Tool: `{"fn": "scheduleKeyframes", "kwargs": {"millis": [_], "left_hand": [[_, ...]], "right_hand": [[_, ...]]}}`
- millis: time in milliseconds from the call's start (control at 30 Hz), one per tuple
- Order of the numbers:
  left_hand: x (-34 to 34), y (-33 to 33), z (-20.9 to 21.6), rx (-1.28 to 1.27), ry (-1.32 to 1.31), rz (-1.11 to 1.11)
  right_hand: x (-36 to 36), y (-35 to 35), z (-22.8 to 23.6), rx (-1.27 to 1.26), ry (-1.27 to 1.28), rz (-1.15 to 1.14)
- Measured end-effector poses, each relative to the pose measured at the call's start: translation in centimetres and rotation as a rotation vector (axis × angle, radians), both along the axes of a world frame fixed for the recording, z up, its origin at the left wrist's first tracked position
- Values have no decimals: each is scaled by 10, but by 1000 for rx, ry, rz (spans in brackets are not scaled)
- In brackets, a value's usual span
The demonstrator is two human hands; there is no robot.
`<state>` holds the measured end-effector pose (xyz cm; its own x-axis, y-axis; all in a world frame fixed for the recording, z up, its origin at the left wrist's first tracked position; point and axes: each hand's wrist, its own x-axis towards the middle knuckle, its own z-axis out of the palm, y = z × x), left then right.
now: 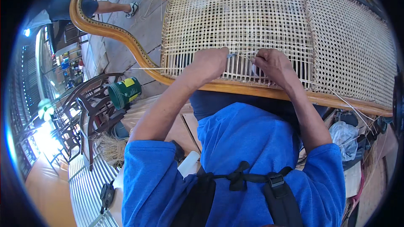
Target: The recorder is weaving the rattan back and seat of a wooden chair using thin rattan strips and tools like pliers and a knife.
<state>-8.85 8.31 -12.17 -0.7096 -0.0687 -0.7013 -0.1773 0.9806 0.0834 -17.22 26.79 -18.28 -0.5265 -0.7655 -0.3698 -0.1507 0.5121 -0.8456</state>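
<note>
— While the cane panel (235,12) is stretched in its wooden frame (248,87) before the torso (248,143), what is gripped?
— Slim tool (232,55), by left hand (210,62); right hand (274,64) pinched narrow, hold unclear. Strands (236,69) best kept flat, evenly taut.

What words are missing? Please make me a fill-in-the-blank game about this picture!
1. The person's shirt is ____.
2. The bucket is mostly ____.
3. The bucket is nearer the person's ____ hand.
4. The curved frame is made of ____.

Missing words: blue; green; left; wood.
</note>
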Motion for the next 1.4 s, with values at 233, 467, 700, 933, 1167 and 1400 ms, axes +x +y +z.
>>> {"fn": "scheduleKeyframes", "kwargs": {"millis": [233, 467, 700, 933, 1167, 1400], "left_hand": [[2, 26, -5, -120, -31, -35], [9, 6, -13, -62, -19, 126], [21, 5, -18, -49, 34, 246], [16, 15, 12, -62, -25, 105], [19, 8, 1, -123, 231, 86], [13, 9, -6, -184, 187, -49]], "right_hand": [[-2, 3, 1, 8, -101, 36], [0, -5, -2, 72, 105, 79], [-2, -7, -3, 89, 69, 146], [29, -26, 2, 138, 366, 172], [17, 1, 14, 90, 472, 256], [17, 8, -7, -58, 375, 173]]}}
